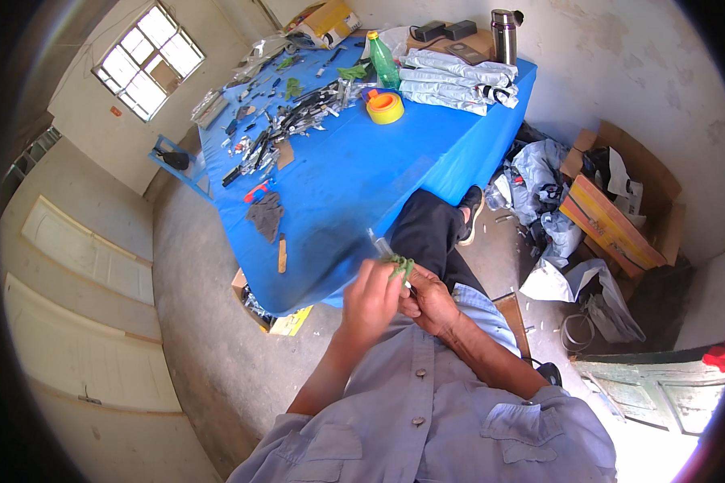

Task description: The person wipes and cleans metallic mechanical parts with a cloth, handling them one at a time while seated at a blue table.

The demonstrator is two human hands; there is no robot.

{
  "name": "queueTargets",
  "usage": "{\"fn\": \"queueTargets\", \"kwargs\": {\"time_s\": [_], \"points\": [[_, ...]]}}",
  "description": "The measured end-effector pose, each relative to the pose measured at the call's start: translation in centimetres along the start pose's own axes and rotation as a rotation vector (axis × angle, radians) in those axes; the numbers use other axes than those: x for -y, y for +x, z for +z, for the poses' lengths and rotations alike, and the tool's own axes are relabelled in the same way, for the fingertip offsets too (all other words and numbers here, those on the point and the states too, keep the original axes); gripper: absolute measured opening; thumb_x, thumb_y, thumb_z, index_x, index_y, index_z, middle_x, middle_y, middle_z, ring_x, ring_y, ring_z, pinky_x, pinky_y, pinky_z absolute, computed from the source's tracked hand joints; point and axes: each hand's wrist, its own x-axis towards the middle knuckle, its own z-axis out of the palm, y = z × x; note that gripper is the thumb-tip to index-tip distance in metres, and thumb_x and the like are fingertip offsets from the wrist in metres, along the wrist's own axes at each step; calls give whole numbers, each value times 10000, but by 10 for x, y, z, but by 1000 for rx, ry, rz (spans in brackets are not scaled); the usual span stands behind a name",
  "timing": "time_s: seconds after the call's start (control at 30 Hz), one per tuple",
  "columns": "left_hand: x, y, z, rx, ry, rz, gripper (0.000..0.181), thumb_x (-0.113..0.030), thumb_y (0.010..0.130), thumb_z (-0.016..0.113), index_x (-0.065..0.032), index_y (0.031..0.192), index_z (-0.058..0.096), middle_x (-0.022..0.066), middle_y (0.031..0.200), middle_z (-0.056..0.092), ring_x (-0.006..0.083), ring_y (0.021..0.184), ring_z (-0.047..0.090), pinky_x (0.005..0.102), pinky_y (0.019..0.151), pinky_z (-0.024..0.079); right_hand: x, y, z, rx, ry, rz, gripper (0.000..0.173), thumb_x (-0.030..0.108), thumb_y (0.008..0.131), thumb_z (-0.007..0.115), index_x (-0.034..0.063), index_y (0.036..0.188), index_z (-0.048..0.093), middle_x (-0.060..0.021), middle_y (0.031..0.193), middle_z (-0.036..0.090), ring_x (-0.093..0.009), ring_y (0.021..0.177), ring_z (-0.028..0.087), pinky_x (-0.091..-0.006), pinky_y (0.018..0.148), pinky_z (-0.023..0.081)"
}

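Observation:
Above my lap, close to the near edge of the table, my two hands meet. My left hand (370, 296) has its fingers closed on a small piece of green cloth (402, 265). A slim clear piece (380, 243), apparently plastic, sticks up beyond the cloth, pointing towards the table. My right hand (436, 302) is curled against the other side, thumb at the cloth. A small white tip shows between the hands; the rest is hidden by my fingers. On the blue table cover (362, 166), a wooden strip (282, 253) and a dark grey rag (266, 215) lie nearest.
A long heap of small pen-like parts (308, 115) crosses the table. Yellow tape (385, 108), a green bottle (384, 63), white plastic packages (453, 81) and a steel flask (504, 37) stand farther back. On the floor at right are bags (538, 172) and a cardboard box (616, 223).

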Motion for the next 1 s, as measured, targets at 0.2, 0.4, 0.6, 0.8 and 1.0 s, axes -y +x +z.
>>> {"fn": "queueTargets", "kwargs": {"time_s": [0.2,0.4,0.6,0.8,1.0], "points": [[22,30,-1,-59,128,38,99,-51,898,734,-32,939,646,150,898,649,388,729,670,463,585,531,3,-1,1,11,-29,30,249,358,1099,496,150,1021,609,54,723,498,-38,510,322,-234,447,220],[31,34,-1,-34,137,30,99,-55,896,730,-28,931,642,159,859,626,398,728,657,472,590,516,2,-2,1,-32,29,44,239,345,1105,484,149,1026,596,45,720,493,-46,511,326,-227,446,240],[-2,2,5,89,-46,-7,98,-32,880,731,-31,946,659,151,863,622,370,742,660,440,606,522,6,1,-6,-50,88,23,211,227,1101,457,137,928,539,37,702,450,-59,493,331,-229,434,267],[7,14,-5,43,63,41,98,-29,892,724,-40,973,669,145,877,612,380,726,659,454,596,531,-2,0,-8,15,71,16,189,289,1093,532,129,1133,624,35,702,482,-60,524,385,-226,447,276],[31,27,-11,0,174,23,103,-68,920,711,-40,989,640,165,897,609,409,718,651,479,584,515,-5,-2,-4,-14,53,59,304,330,1094,534,132,1309,619,29,699,493,-67,540,387,-223,457,289]]}}
